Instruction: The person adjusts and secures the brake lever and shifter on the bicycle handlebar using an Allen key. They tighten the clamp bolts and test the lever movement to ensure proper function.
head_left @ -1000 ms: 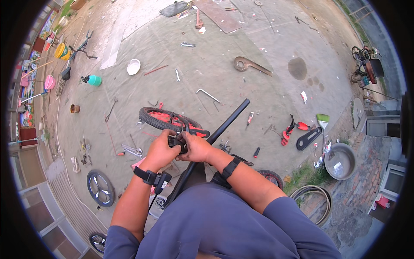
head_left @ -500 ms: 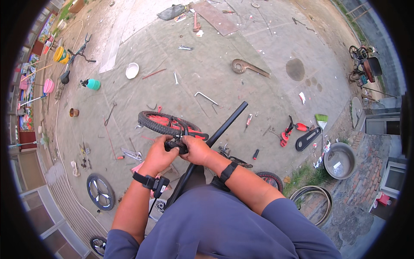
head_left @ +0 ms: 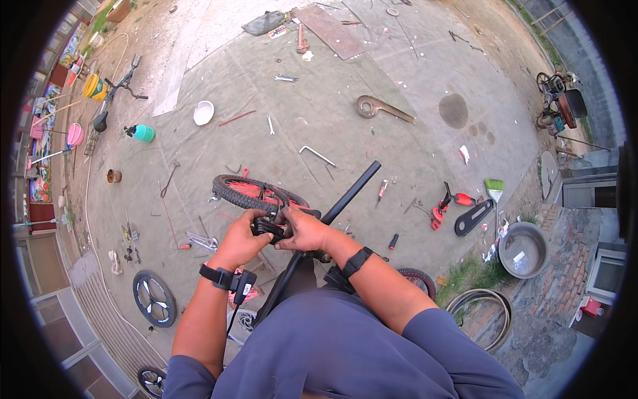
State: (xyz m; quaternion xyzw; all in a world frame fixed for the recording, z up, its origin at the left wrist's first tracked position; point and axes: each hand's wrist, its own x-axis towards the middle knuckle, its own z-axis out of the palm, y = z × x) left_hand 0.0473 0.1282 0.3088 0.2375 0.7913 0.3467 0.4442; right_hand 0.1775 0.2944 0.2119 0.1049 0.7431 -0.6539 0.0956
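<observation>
Both of my hands are closed on a small black bicycle part (head_left: 267,227) at the centre of the view. My left hand (head_left: 244,238) grips it from the left, thumb across it, and my right hand (head_left: 301,231) from the right. Just beyond them lies a bicycle wheel (head_left: 239,193) with a knobbly tyre and red rim, by a black fork. A long black tube (head_left: 352,189) runs diagonally under my hands toward my body. More of the bicycle, with a second tyre (head_left: 425,278), is partly hidden below my right arm.
Scattered on the concrete are spanners (head_left: 201,241), a hex key (head_left: 318,154), a white bowl (head_left: 203,106) and a large pipe tool (head_left: 389,110). A loose wheel (head_left: 154,299) lies left. A metal basin (head_left: 538,243), coiled hose (head_left: 498,306), broom (head_left: 494,186) and black-red parts (head_left: 445,206) are right.
The black tube's far end sits slightly lower in the view. My hands have shifted slightly, still closed on the black part, more of which now shows between my fingers.
</observation>
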